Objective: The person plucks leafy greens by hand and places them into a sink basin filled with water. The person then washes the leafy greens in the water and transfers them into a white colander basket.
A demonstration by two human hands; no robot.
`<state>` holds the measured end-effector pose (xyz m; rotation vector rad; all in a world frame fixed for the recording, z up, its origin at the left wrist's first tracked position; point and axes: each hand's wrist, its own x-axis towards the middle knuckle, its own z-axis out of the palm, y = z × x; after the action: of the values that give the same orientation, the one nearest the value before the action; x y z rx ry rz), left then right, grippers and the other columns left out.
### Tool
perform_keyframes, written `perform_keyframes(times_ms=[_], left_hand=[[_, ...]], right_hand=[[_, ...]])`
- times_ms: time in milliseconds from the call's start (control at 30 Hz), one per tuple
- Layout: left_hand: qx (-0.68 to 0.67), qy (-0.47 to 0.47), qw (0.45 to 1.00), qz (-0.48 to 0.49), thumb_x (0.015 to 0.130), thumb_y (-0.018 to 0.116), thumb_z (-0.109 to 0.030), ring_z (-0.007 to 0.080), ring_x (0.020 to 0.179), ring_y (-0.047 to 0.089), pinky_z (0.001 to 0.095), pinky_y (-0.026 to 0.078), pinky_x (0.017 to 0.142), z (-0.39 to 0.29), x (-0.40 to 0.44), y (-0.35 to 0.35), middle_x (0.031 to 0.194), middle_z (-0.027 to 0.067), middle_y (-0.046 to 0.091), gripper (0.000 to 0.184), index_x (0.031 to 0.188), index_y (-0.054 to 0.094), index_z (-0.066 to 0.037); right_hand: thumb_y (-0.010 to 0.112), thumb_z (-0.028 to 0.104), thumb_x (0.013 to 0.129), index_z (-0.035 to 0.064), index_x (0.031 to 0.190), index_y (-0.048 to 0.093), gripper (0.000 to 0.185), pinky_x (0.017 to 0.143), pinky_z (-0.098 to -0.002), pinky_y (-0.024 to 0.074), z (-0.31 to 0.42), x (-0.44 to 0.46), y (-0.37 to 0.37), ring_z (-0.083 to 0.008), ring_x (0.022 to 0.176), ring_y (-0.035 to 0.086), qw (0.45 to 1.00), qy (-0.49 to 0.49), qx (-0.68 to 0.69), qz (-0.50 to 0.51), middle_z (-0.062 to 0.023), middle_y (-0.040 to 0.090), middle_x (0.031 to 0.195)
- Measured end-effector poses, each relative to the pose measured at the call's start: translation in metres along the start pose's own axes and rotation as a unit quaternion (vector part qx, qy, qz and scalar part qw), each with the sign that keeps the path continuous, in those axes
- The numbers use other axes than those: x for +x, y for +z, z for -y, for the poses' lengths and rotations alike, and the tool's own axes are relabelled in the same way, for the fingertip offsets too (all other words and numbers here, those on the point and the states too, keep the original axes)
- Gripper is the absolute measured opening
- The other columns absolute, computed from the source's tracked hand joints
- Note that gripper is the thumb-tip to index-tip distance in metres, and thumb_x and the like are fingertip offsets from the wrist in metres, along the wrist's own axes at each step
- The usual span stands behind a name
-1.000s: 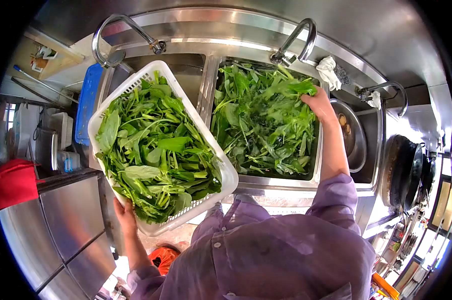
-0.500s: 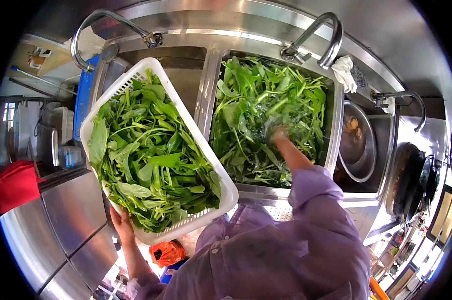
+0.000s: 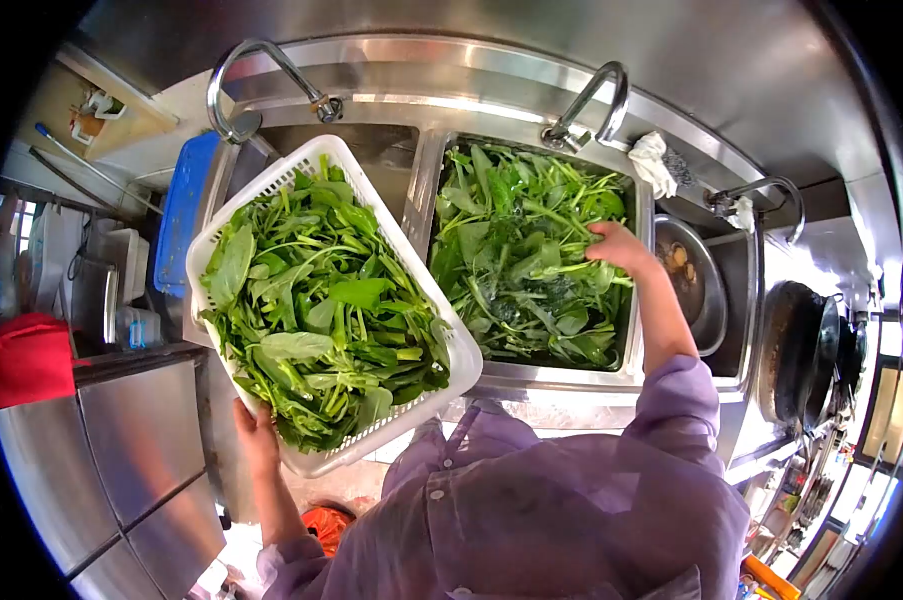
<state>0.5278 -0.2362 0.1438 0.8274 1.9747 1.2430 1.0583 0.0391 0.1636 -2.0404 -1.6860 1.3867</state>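
Note:
A white plastic basket (image 3: pixel 463 352) heaped with leafy greens (image 3: pixel 321 300) sits tilted across the left sink basin and its front edge. My left hand (image 3: pixel 258 428) grips the basket's lower left rim, with part of its fingers hidden underneath. In the middle sink basin (image 3: pixel 639 300), more leafy greens (image 3: pixel 531 250) float in rippling water. At the right side of that basin, my right hand (image 3: pixel 616 247) is closed around some stems at the water's surface; its fingertips are partly covered by leaves.
Curved faucets (image 3: pixel 611 95) rise behind the basins. On the right, a metal bowl (image 3: pixel 706 300) with brownish pieces stands in another basin, and dark woks (image 3: pixel 806 350) lean beyond it. A white cloth (image 3: pixel 653 165) lies on the back ledge. A blue board (image 3: pixel 184 215) stands at left.
My right hand has come up from the splashing water in the middle of the basin and moved to its right side. My left hand stays on the basket. The splash has settled to ripples.

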Motion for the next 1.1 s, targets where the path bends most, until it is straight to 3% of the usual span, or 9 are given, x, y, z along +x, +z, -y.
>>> perform_keyframes(times_ms=[167,333,500,600,700,767,900,1033,1100], left_hand=[[-0.006,0.022,1.000,0.000,0.080,0.047,-0.002,0.0125,0.081,0.047,0.0251,0.039,0.073,0.001,0.001,0.000,0.089,0.0056,0.051,0.018,0.098,0.044,-0.001],[-0.005,0.013,1.000,-0.010,0.078,0.048,0.000,0.0149,0.080,0.050,0.0268,0.041,0.073,0.000,0.001,0.003,0.089,0.0084,0.053,0.019,0.097,0.044,0.000],[-0.028,0.038,0.999,-0.015,0.077,0.047,0.000,0.0153,0.077,0.050,0.0263,0.041,0.070,-0.001,-0.001,0.004,0.086,0.0093,0.054,0.020,0.097,0.045,0.000],[0.020,0.048,0.998,-0.034,0.075,0.049,-0.002,0.0149,0.075,0.050,0.0267,0.041,0.067,0.004,0.001,0.004,0.083,0.0092,0.055,0.021,0.096,0.047,0.002],[0.037,0.047,0.997,-0.047,0.074,0.048,-0.004,0.0157,0.069,0.050,0.0275,0.042,0.064,0.001,-0.001,0.004,0.078,0.0102,0.055,0.022,0.095,0.046,0.002],[-0.001,0.047,0.998,-0.041,0.074,0.048,-0.004,0.0170,0.068,0.049,0.0291,0.042,0.064,0.004,-0.001,0.004,0.076,0.0111,0.054,0.019,0.093,0.046,0.001],[0.039,0.062,0.996,-0.055,0.073,0.050,-0.006,0.0217,0.066,0.049,0.0323,0.042,0.065,0.003,-0.001,0.003,0.073,0.0140,0.052,0.016,0.088,0.044,0.000],[0.076,0.070,0.992,-0.069,0.073,0.050,-0.007,0.0234,0.064,0.048,0.0331,0.041,0.064,-0.005,-0.003,0.002,0.072,0.0143,0.052,0.018,0.088,0.043,-0.001],[0.059,0.056,0.995,-0.060,0.073,0.050,-0.007,0.0217,0.063,0.048,0.0322,0.042,0.063,-0.005,-0.003,0.002,0.072,0.0134,0.052,0.018,0.089,0.043,-0.001]], right_hand=[[0.058,0.006,0.061,-0.0045,0.108,0.052,0.049,0.070,-0.0234,0.0432,0.054,-0.053,-0.030,-0.0133,0.076,0.054,0.996,-0.081,0.010,-0.044,-0.0073,0.059,0.090],[0.060,0.007,0.060,-0.0046,0.107,0.053,0.048,0.073,-0.0246,0.0424,0.078,-0.066,-0.031,-0.0147,0.079,0.055,0.995,-0.059,0.080,-0.024,-0.0088,0.060,0.092],[0.059,0.008,0.063,-0.0030,0.106,0.054,0.045,0.072,-0.0252,0.0429,0.125,-0.097,-0.028,-0.0145,0.078,0.055,0.994,-0.086,0.050,-0.049,-0.0074,0.060,0.089],[0.058,0.007,0.064,-0.0031,0.106,0.053,0.044,0.074,-0.0251,0.0435,0.168,-0.127,-0.028,-0.0142,0.081,0.055,0.990,-0.122,0.069,-0.010,-0.0073,0.059,0.090],[0.058,0.007,0.065,-0.0029,0.106,0.052,0.043,0.072,-0.0244,0.0447,0.215,-0.153,-0.031,-0.0133,0.078,0.056,0.977,-0.207,0.027,-0.031,-0.0080,0.059,0.091],[0.058,0.009,0.066,-0.0023,0.109,0.049,0.046,0.067,-0.0257,0.0477,0.254,-0.182,-0.026,-0.0128,0.075,0.057,0.967,-0.240,0.075,-0.035,-0.0081,0.059,0.089],[0.059,0.010,0.068,-0.0001,0.113,0.046,0.048,0.055,-0.0257,0.0514,0.317,-0.211,-0.009,-0.0143,0.069,0.058,0.958,-0.273,0.091,0.020,-0.0088,0.059,0.087],[0.059,0.011,0.072,0.0009,0.120,0.041,0.052,0.078,-0.0300,0.0464,0.346,-0.185,0.048,-0.0169,0.087,0.056,0.931,-0.336,0.125,0.073,-0.0093,0.057,0.100],[0.060,0.017,0.073,0.0026,0.122,0.039,0.055,0.087,-0.0295,0.0397,0.333,-0.110,0.102,-0.0181,0.097,0.052,0.924,-0.382,-0.007,-0.015,-0.0104,0.054,0.107]])
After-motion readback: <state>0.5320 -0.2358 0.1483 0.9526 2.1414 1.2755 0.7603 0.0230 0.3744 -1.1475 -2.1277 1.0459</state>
